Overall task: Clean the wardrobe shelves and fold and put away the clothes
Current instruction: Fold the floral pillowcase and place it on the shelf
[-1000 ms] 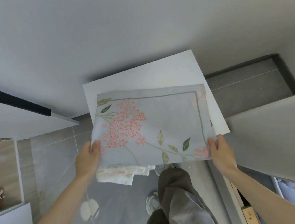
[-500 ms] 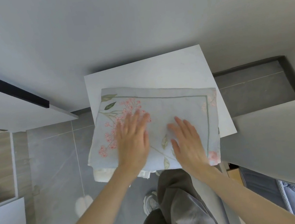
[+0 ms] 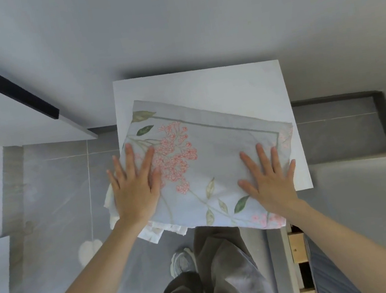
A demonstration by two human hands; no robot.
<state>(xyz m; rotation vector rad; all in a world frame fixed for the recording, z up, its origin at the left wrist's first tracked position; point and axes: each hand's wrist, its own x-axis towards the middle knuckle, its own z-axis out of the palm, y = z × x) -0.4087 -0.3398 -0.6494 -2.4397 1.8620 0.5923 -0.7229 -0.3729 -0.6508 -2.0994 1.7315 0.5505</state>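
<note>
Hands: both lie flat with fingers spread. I see the left hand (image 3: 134, 189) on the left edge of the cloth and the right hand (image 3: 270, 182) near its right edge, pressing down and gripping nothing.
Change: a second ago they pinched the two near corners, then met mid-cloth. Now they have swept apart.
Cloth: the folded floral cloth (image 3: 214, 158) lies skewed on the white board (image 3: 197, 84), its near edge overhanging.
Meaning: I judge the smoothing nearly done. Squaring it up and pushing it farther on remain.
Beyond: grey floor tiles (image 3: 54, 195) show below.

The left hand (image 3: 135, 190) hides part of the folded cloth (image 3: 218, 167).
</note>
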